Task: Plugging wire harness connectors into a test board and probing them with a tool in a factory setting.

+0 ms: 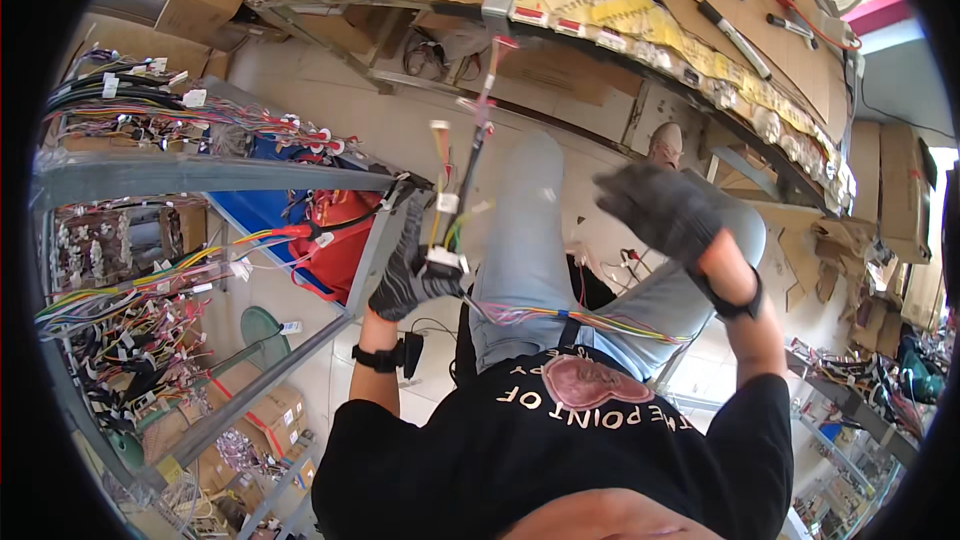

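My left hand (412,278), in a dark striped glove, is closed round a wire harness (470,185). White connectors (446,260) stick out beside its fingers. Black, red and yellow leads rise from the hand towards the workbench edge, with small white plugs at their ends. More of the coloured wires (600,320) run from near this hand across my lap to the right. Over my right thigh, my right hand (658,212) is raised in a dark glove, apart from the harness. Motion smears its fingers, and nothing can be made out in them.
Ahead stands a workbench (600,20) with yellow tape, a row of connectors along its edge and a marker (735,40). To the left, a metal rack (220,175) carries many wire bundles, near a blue bin (250,205) and a red bag (335,245). Cardboard boxes (905,190) stand at right.
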`<state>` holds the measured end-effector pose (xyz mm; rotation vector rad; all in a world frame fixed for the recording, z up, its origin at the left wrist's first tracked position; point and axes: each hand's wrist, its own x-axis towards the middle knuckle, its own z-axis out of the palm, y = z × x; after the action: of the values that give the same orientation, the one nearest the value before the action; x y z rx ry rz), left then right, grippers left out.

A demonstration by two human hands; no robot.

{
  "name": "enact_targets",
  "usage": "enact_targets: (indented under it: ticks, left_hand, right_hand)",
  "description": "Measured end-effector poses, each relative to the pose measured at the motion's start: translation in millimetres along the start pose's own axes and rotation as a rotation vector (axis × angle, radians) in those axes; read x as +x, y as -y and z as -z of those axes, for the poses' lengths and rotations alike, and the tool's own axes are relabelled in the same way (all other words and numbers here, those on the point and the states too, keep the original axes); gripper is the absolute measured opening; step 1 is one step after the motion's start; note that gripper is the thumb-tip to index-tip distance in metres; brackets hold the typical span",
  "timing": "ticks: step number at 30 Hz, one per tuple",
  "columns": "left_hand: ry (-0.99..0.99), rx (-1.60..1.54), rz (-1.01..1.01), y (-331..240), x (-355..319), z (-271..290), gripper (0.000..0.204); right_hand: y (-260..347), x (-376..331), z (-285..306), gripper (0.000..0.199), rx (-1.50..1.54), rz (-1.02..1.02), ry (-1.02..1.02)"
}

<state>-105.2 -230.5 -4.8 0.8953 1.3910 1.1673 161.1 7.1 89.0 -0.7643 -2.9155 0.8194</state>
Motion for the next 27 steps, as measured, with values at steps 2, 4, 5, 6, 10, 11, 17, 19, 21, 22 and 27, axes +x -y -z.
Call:
enact_targets:
  ticks: [2,4,5,6,10,11,17,19,21,22,27]
  left_hand:
    - [0.075,-0.021,0.053,-1.6,-7.7,-1.1,0.113]
    - [0.147,0.059,-0.003,1.7,-8.6,0.3,0.107]
    - [0.163,0.023,0.029,2.9,-7.7,0.8,0.104]
    - [0.17,-0.011,0.064,1.1,-7.8,2.2,0.101]
    - [0.293,0.116,0.037,-20.1,14.7,7.8,0.093]
    - [0.263,0.169,-0.004,-24.3,23.4,8.4,0.089]
    - [-0.171,0.287,0.013,-1.7,55.2,0.1,0.038]
    - [-0.153,0.233,0.118,-4.7,62.4,0.9,0.031]
    - [-0.149,0.179,0.228,-3.6,64.3,2.9,0.024]
    - [-0.158,0.217,0.197,1.6,62.3,5.3,0.021]
    - [-0.127,0.334,0.15,8.7,66.0,8.6,0.019]
  right_hand:
    - [-50.4,51.8,-57.5,0.024,-0.175,0.32,-0.275]
    - [-65.0,99.7,-85.3,0.028,0.209,0.248,-0.3]
    - [-63.7,117.1,-92.1,0.03,0.667,0.072,-0.217]
    - [-52.0,127.5,-92.5,0.03,0.667,0.069,-0.217]
    - [-30.7,148.2,-84.5,0.031,1.59,-0.133,-0.442]
    - [-34.6,151.8,-85.9,0.03,1.342,-0.148,-0.498]
    - [-38.9,179.3,-85.9,0.023,0.86,0.016,-0.635]
    - [-49.5,194.4,-90.3,0.027,0.897,-0.042,-0.573]
    - [-59.6,197.0,-98.1,0.028,0.797,-0.022,-0.573]
    - [-52.5,197.2,-92.1,0.028,0.697,0.001,-0.568]
    - [-54.5,198.2,-96.7,0.028,0.941,-0.067,-0.486]
